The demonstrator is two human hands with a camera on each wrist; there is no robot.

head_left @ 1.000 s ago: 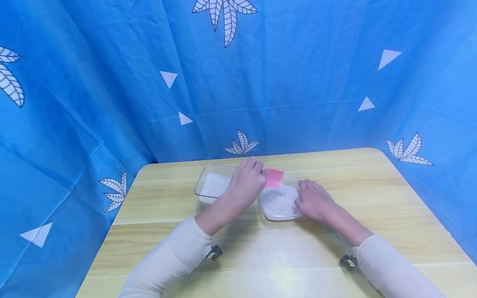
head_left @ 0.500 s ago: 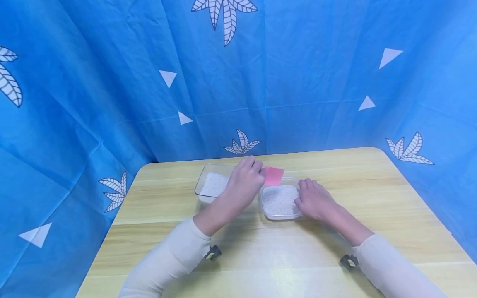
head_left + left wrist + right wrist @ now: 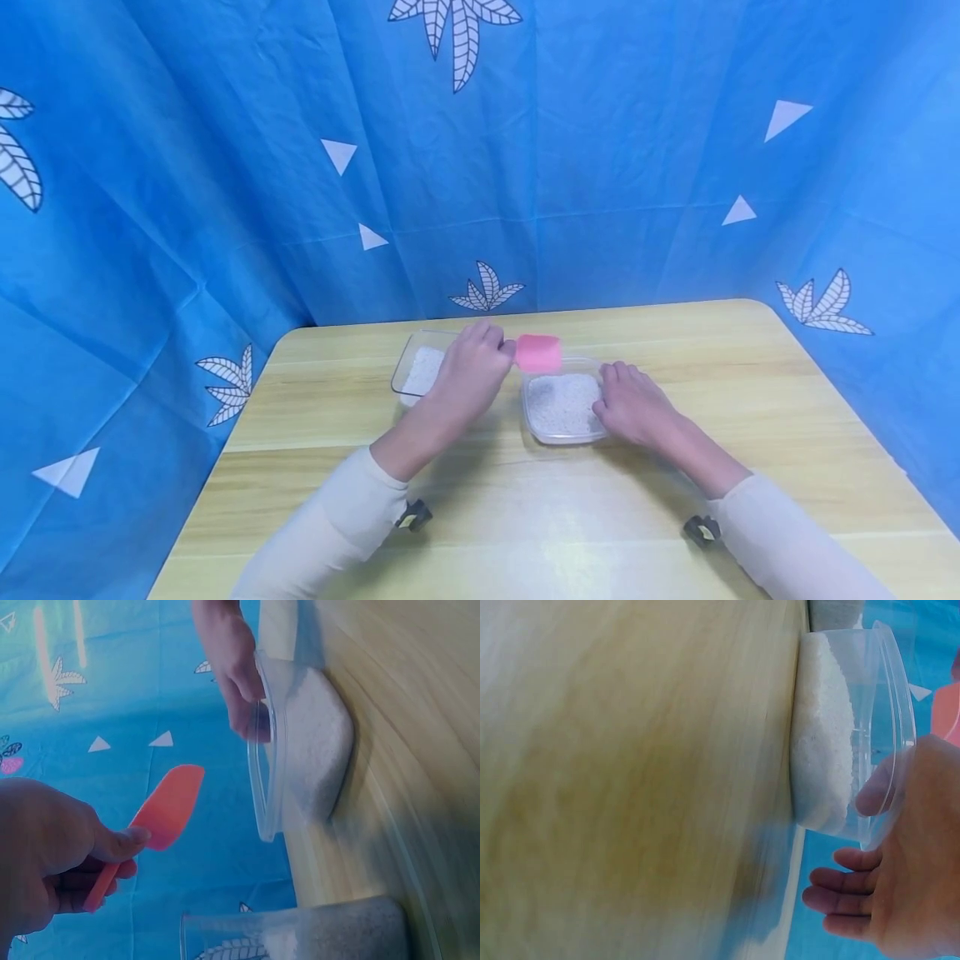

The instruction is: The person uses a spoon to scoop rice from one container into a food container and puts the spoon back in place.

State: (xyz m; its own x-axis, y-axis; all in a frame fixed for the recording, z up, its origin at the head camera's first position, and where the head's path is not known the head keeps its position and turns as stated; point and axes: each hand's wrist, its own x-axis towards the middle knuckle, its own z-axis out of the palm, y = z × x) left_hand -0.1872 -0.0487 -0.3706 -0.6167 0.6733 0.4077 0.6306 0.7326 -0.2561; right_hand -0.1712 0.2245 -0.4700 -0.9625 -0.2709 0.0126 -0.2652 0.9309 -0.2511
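Note:
My left hand holds a pink scoop by its handle, thumb on top. The scoop's blade hangs above the far rim of a clear plastic tub, and the left wrist view shows it raised well above the table. White, rice-like grains fill the lower part of this tub. With my right hand I grip the tub's right side, thumb inside the rim and fingers outside, as the right wrist view shows.
A second clear container with white grains stands left of the tub, partly hidden behind my left hand and forearm. Both rest on a wooden table. A blue patterned curtain hangs behind the table's far edge.
My left hand has shifted a little to the left with the scoop, whose blade has turned and now lies more sideways. The right hand and the tub have stayed put.

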